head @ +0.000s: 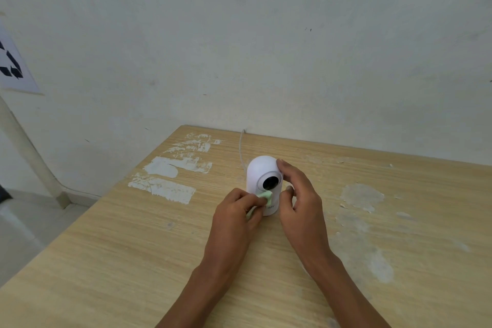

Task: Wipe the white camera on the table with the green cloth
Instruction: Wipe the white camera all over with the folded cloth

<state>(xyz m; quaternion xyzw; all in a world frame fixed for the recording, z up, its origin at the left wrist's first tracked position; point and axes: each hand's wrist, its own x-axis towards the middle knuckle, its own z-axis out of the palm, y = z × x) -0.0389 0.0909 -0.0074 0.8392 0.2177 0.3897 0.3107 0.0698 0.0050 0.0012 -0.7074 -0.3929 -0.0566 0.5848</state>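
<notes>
Fingertips (259,201) of the left hand (234,217) are pressed together around a small wad of green cloth (265,196), pinching it and holding it against the front of the white camera (262,170), just under its dark round lens (270,183). Only a pale green corner of the cloth shows past the fingers, with another bit visible under the knuckles; the remainder is hidden in the hand.

On the other side, the right hand (300,202) cups the camera's flank. Its fingers are curved and slightly apart, with the upper fingertip touching the domed top of the camera and the thumb resting low against the body near the printed logo. This hand steadies the camera and carries nothing else.

White and domed, the camera stands upright on the desk (133,247), nearer the far edge than the near one and roughly midway between the left and right edges. A thin white cable (241,149) runs from behind it to the far edge, where the desk meets the wall (266,34).

Pale patches (170,170) of worn or peeled surface mark the wood-grain top toward the far left corner, and fainter ones (362,197) lie to the right of the hands. Both bare forearms reach in from the near edge.
</notes>
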